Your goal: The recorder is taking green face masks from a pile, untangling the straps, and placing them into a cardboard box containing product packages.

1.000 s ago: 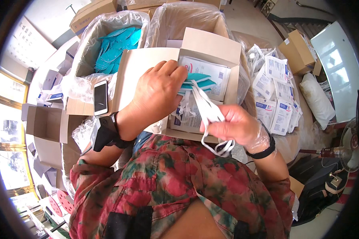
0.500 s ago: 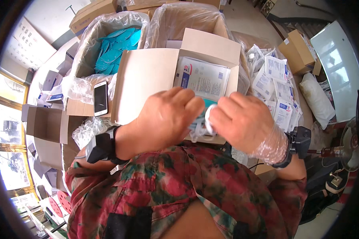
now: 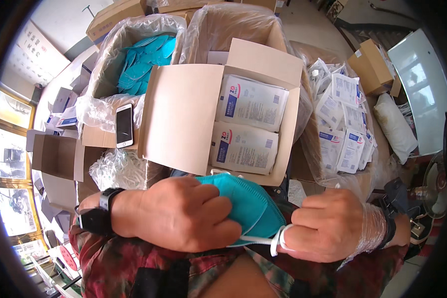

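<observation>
A teal face mask (image 3: 251, 206) with a ribbed edge is in front of my body, held between my two hands. My left hand (image 3: 188, 216) is closed over the mask's left part, its fingertips hidden behind the curled knuckles. A white strap (image 3: 257, 240) runs taut from the mask to my right hand (image 3: 325, 223), which is closed on it. Around a finger of that hand sits a white band. Just beyond the mask stands an open cardboard box (image 3: 184, 116), where white-and-blue packets (image 3: 251, 102) lie in two stacks.
A plastic-lined box holds several flat teal mask pieces (image 3: 146, 62) at the back left. On its near flap rests a phone (image 3: 124, 126), with a bundle of white straps (image 3: 119, 171) below. At the right, a lined box holds more packets (image 3: 350, 144).
Both hands have come down toward my body and moved farther apart. The mask, mostly hidden before, now shows between them, and the nearer packet stack is uncovered.
</observation>
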`<action>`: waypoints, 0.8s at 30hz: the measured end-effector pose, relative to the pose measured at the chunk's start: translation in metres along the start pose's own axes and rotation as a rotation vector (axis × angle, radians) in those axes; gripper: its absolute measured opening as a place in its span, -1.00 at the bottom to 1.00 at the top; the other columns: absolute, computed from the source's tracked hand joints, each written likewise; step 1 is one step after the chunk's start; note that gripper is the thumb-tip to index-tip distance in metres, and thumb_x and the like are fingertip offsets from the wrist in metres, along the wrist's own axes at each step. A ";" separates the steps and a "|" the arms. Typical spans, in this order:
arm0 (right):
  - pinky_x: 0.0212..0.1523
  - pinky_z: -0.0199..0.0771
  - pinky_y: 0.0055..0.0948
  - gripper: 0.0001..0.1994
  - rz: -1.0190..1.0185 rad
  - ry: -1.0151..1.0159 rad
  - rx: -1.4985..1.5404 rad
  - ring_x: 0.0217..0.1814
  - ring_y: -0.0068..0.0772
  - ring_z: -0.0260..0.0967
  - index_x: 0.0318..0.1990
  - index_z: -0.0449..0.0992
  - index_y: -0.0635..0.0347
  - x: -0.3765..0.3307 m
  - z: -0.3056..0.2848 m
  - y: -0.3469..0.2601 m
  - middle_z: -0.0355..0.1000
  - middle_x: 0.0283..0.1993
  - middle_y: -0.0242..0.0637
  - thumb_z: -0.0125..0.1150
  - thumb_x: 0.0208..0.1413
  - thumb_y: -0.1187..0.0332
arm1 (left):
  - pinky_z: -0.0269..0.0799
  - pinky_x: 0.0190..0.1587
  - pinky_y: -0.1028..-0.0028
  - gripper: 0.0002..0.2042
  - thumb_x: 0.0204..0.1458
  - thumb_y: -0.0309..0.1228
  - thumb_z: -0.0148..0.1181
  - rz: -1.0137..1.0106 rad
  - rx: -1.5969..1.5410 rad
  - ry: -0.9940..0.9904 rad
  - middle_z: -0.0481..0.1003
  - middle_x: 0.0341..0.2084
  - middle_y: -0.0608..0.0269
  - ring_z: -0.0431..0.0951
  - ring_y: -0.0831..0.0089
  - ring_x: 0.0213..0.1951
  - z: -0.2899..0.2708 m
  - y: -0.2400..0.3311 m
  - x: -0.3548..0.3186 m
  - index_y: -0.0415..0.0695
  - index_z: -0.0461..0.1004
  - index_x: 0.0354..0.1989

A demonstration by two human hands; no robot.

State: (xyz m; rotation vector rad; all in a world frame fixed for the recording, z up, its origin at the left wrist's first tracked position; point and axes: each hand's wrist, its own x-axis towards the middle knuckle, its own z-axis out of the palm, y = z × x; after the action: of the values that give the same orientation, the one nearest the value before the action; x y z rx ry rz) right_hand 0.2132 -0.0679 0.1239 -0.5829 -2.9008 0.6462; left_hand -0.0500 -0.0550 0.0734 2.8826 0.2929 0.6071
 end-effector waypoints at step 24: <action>-0.51 0.29 -0.62 -0.85 0.737 0.410 0.890 -0.52 -0.69 0.32 -0.23 0.44 0.29 -0.031 0.024 0.065 0.47 -0.44 -0.31 0.14 0.09 0.41 | 0.33 -0.47 0.21 -0.74 -0.35 -0.44 0.28 -0.634 0.454 0.245 0.30 -0.59 0.14 0.41 0.07 -0.48 -0.027 -0.059 -0.059 -0.15 0.30 -0.50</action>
State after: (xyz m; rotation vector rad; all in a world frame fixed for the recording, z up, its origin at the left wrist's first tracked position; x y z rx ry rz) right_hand 0.2591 -0.0349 0.0737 -1.3858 -1.6881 1.5254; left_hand -0.1232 -0.0080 0.0626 2.8323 1.4739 0.8394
